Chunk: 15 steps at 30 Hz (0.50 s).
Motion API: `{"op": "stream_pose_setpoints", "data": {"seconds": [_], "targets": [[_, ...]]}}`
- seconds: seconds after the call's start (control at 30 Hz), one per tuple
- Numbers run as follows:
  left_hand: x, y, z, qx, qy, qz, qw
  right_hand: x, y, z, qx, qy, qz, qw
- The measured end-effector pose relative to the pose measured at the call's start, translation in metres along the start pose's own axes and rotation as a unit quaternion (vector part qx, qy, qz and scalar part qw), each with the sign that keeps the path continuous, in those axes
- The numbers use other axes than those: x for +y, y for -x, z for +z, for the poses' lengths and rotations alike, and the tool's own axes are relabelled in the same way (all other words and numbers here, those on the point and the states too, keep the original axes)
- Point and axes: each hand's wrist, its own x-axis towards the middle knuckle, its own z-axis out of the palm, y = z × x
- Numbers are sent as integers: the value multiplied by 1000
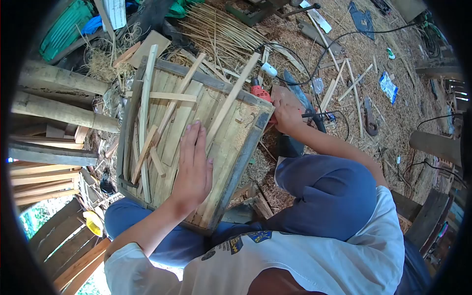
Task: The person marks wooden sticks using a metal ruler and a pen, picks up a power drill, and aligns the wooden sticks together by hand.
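Note:
A wooden panel with a raised dark frame (236, 182) lies tilted across my lap, with several loose wood strips (233, 101) on it. My left hand (194, 162) rests flat on its boards, fingers stretched out and together, holding nothing. Beyond the panel's right edge, my right hand (286, 110) is wrapped round a red power tool (260, 91), whose front end points toward the panel's top edge. Part of the tool is hidden behind the hand and the panel's corner. Sawdust lies on the boards near the right corner.
Thin sticks (221, 34) are piled on the shavings-covered ground beyond the panel. A black cable (344, 33) loops across the right side. A handsaw (297, 91) lies beside my right hand. Wooden beams (64, 110) stand at the left, and a blue-white packet (388, 87) lies far right.

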Motion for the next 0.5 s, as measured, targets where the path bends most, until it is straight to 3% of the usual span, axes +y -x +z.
{"op": "stream_pose_setpoints", "data": {"seconds": [0.17,0.27,0.43,0.5], "targets": [[10,8,-9,48,29,-6,998,11,21,-50,61,-53,-27,996],[19,14,-21,78,39,-3,996,17,34,-83,64,-103,25,992],[22,42,-45,-3,17,-75,997,13,75,-173,84,-242,100,962],[20,62,-47,-13,-2,-90,996,30,90,-190,105,-250,81,959]]}}
